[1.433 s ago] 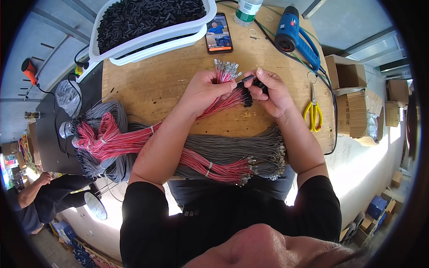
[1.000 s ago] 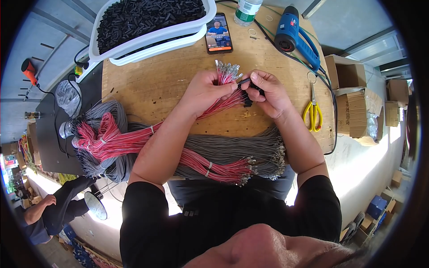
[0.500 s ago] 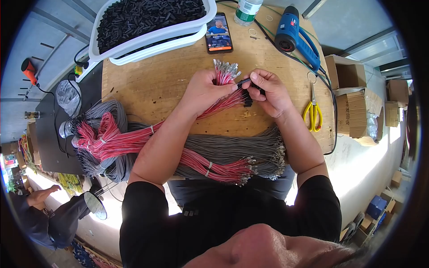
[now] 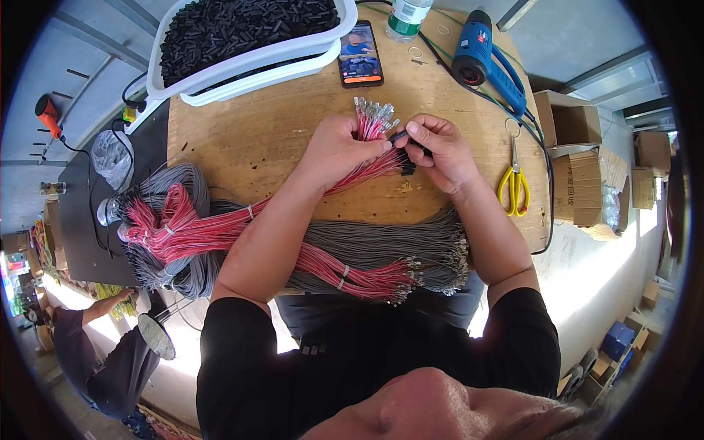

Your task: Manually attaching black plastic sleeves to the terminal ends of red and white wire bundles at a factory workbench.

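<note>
My left hand (image 4: 339, 150) is closed round a bundle of red and white wires (image 4: 365, 174), whose silvery metal terminals (image 4: 376, 111) stick up beyond the fingers. Close beside it, my right hand (image 4: 444, 150) pinches a short black sleeve (image 4: 398, 136) between thumb and fingers, at the wire ends by the left thumb. Its other fingers are curled, and their grip is partly hidden. Below the hands, several black sleeved ends (image 4: 407, 166) lie on the wooden table. More red wires (image 4: 198, 233), tied in bundles, and grey cables (image 4: 359, 242) lie across the near side under my left forearm.
A white tub (image 4: 257, 75) of black sleeves stands at the far left, beside a phone (image 4: 361, 55) and a bottle (image 4: 408, 18). At right are a blue heat gun (image 4: 473, 51), its cable, and yellow-handled scissors (image 4: 515, 187). Another person (image 4: 110, 359) is at lower left, near a round mirror (image 4: 156, 337).
My hands stay almost in place, with the black sleeve still pinched at the wire ends. The other person at lower left has shifted to the right, an arm reaching farther.
</note>
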Tool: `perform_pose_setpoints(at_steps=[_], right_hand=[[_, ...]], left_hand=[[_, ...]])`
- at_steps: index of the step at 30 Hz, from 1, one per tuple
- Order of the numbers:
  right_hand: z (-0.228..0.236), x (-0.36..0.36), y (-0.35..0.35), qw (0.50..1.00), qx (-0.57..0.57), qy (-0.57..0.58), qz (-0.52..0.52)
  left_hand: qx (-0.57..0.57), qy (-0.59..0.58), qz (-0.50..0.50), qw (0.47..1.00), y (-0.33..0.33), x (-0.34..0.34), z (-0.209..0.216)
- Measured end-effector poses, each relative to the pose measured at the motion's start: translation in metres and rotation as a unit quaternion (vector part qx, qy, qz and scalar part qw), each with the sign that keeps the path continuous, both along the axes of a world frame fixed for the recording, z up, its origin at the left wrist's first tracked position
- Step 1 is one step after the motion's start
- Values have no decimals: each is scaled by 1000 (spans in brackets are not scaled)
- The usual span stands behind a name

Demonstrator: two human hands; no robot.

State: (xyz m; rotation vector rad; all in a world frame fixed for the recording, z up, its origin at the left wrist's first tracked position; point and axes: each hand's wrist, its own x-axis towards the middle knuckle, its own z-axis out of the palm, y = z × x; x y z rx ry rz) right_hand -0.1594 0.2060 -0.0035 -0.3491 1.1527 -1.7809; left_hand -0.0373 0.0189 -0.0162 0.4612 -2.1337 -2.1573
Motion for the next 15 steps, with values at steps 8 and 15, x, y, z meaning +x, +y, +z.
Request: perform_pose_setpoints(at_steps=[8,15], right_hand=[[-2,2,-2,1000,13,18,-3],[-3,-3,-1,1000,8,-17,-3]], left_hand=[[-42,-16,-8,999,-1,0,3],[18,-13,-3,1000,0,1,4]])
